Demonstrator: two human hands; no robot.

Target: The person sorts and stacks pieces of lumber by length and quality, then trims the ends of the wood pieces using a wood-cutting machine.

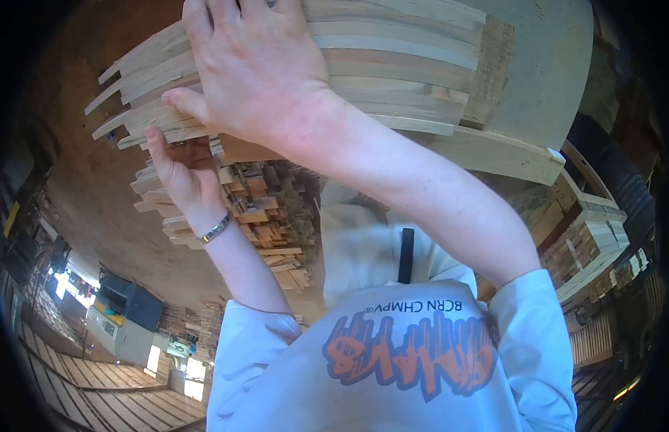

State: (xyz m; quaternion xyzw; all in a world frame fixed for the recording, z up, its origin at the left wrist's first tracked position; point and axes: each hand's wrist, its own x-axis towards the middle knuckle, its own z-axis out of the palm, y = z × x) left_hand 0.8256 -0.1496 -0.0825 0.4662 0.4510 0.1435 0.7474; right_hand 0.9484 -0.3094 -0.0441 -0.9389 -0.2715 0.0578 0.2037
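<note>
Several pale wooden strips (399, 75) lie side by side across a smooth work surface (547, 65), their left ends uneven and jutting past its edge. My right hand (259, 75) rests palm down on top of the strips, fingers spread and thumb pointing left; its fingertips are cut off by the frame's top. Below the left ends, my left hand (187, 176), with a metal bracelet on the wrist, has its thumb against the nearest strip (165, 129). Its other fingers curl beneath that strip and are partly hidden.
Stacked wood pieces (266, 209) stand below the strips, close to my legs. At the right is a wooden crate (593, 241) holding more pieces. A grey machine (129, 309) stands farther off at the lower left. Brown floor (97, 194) extends along the left.
</note>
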